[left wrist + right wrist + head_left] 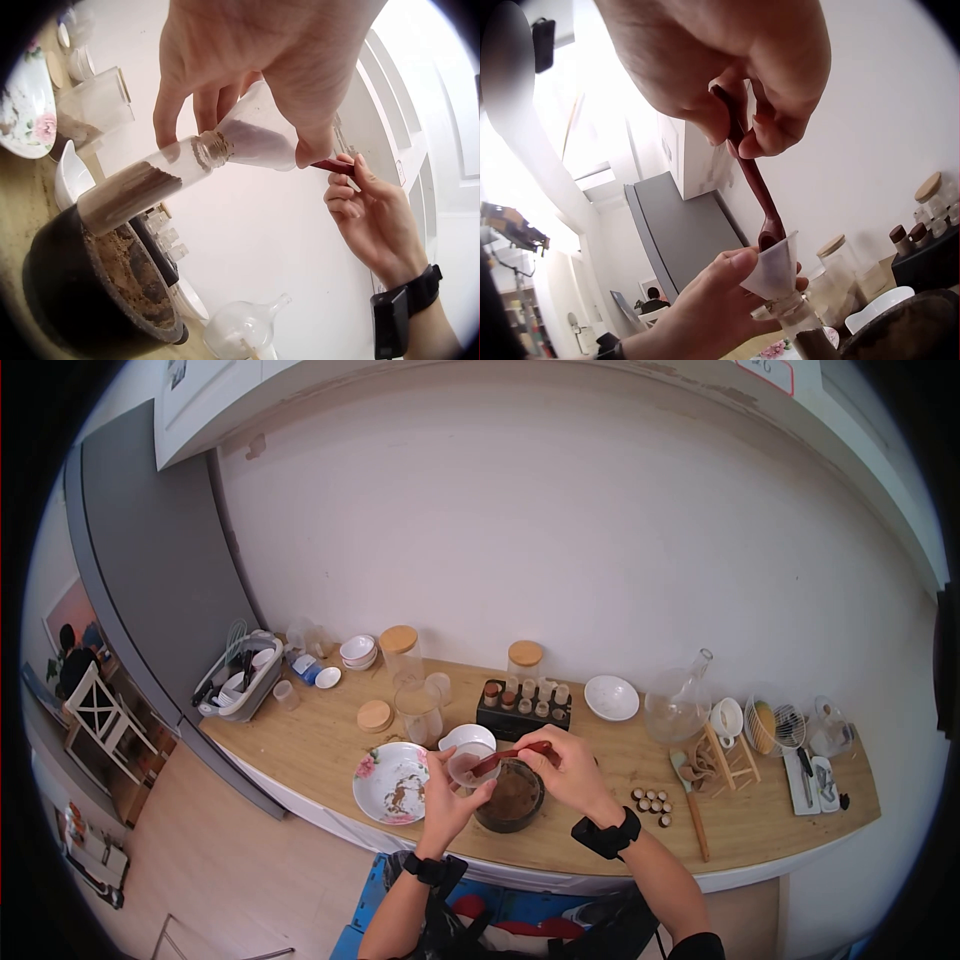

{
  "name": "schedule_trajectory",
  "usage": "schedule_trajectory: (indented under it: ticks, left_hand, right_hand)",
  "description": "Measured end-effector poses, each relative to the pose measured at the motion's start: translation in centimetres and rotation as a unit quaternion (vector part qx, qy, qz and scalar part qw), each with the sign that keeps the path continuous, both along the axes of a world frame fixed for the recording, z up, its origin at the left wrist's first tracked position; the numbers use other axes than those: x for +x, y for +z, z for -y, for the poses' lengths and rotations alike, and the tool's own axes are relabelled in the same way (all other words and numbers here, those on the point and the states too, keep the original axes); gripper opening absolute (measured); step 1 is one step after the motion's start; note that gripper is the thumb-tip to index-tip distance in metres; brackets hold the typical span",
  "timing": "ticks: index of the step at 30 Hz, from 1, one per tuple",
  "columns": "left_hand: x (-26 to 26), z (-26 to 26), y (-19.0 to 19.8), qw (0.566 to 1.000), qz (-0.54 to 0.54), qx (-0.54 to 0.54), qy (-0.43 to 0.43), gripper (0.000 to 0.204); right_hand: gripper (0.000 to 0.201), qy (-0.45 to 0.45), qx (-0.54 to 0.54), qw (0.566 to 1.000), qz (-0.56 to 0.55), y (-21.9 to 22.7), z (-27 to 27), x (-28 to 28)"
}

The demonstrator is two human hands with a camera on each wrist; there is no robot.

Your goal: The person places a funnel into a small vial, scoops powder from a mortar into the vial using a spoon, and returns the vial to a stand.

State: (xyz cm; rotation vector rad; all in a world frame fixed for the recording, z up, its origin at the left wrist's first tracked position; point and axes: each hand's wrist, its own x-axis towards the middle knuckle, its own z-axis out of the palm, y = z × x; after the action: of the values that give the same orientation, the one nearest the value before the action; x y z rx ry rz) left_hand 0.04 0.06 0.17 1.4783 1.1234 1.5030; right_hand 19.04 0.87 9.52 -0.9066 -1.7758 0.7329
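- L hand [447, 815]: yours grips the funnel [774, 271] and the vial [142, 187] at its neck; funnel tip is in the vial mouth.
- R hand [570, 773]: you pinch the spoon [756, 180] by its handle, w/ its scoop end in the funnel mouth.
- Vial loc: held by dark pot [82, 300]; can't tell if they touch.
- Progress (my est.): part done. You've brown powder [131, 196] abt halfway up the vial, surface sloping; unfilled space above it.
- Left: vial has no cap on; you've more brown material [512, 790] in the pot, plus some [403, 796] on the floral plate [372, 790].
- Rack [500, 724]: 1, w/ approx 9 small bottles; 2 show brown tops. Too small to be sure.
- Loose small caps [656, 806]: approx 7, bunched to your R.
- Jars w/ wood lids: 2 ( [400, 655], [525, 653]); separate wood lid [375, 716]: 1; open clear jar [419, 718]: 1.
- Singles: 1 ea. funnel, held vial, spoon, dark pot, floral plate, round flask [676, 710], wooden spoon [698, 825].
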Motion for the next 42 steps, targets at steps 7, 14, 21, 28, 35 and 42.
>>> schedule_trajectory:
  ticks: [7, 14, 21, 28, 35, 42]
  left_hand:
    - [0.1, 0.1, 0.2, 1.0, 0.008, -0.007, -0.003, 0.07]
    - [0.1, 0.2, 0.3, 1.0, -0.007, -0.005, 0.005, 0.068]
    - [0.1, -0.1, -0.3, 1.0, 0.014, 0.002, 0.004, 0.071]
    - [0.1, 0.1, 0.1, 1.0, 0.008, 0.0, 0.01, 0.071]
    - [0.1, 0.0, 0.0, 1.0, 0.006, -0.011, -0.009, 0.067]
    - [0.0, -0.3, -0.5, 1.0, 0.007, -0.005, -0.011, 0.068]
  right_hand:
    - [0.009, 0.017, -0.031, 0.999, -0.001, -0.6, 0.0, -0.1]
    - [0.011, -0.001, -0.071, 0.984, -0.162, -0.9, -0.3, 1.3]
    - [0.01, -0.087, -0.156, 0.953, -0.244, -6.7, -0.6, 3.7]
    - [0.011, -0.099, -0.205, 0.968, -0.106, -16.0, -0.7, 4.1]
    - [0.03, -0.141, -0.096, 0.964, 0.205, -13.5, -0.8, 4.7]
    - [0.051, -0.187, 0.078, 0.939, 0.276, -10.9, 0.1, -1.5]
